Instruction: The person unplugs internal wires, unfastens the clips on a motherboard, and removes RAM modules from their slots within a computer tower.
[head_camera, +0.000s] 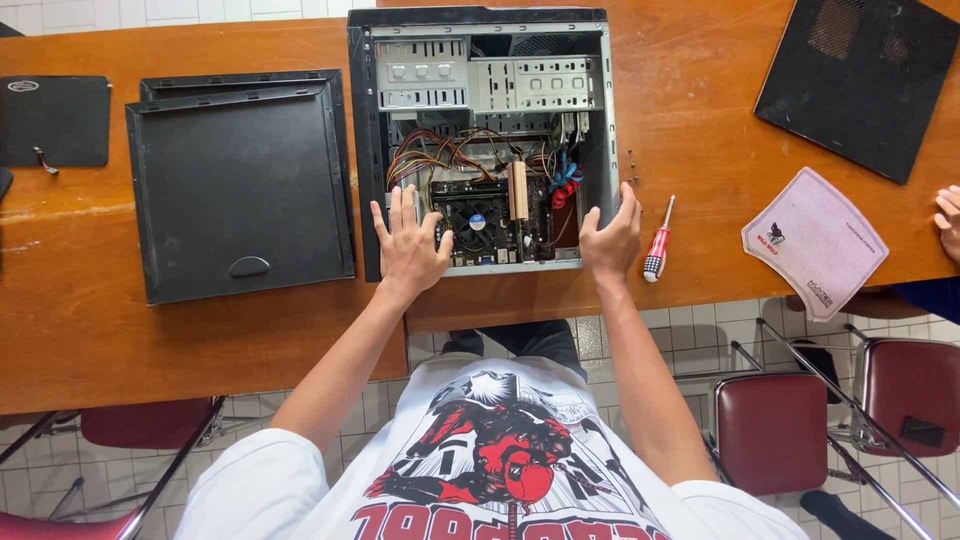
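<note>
— Look, the computer case (480, 140) lies on its side on the brown worktop (700, 130), with its side off. You can see the wires and the little fan inside.

— Where are the hands?

— The left hand (410, 245) lies flat on the near left corner of the case, fingers spread wide apart, holding nothing. The right hand (612, 238) rests on the near right corner, with the fingers curled over the edge. It is not clamped on anything either.

— What else is there?

— A red and white screwdriver (657, 245) lies just beside the right hand. A black side panel (240, 185) lies left of the case. A mouse pad (815, 240) sits well to the right, and another person's hand (948, 220) peeks in at the far right edge.

— Could something go wrong?

— I think so. The near edge of the case sits close to the worktop's edge, so a hard pull could tip it off. The metal edges may be sharp and cut a finger. The screwdriver could roll off if bumped. A finger could also snag those loose wires.
</note>
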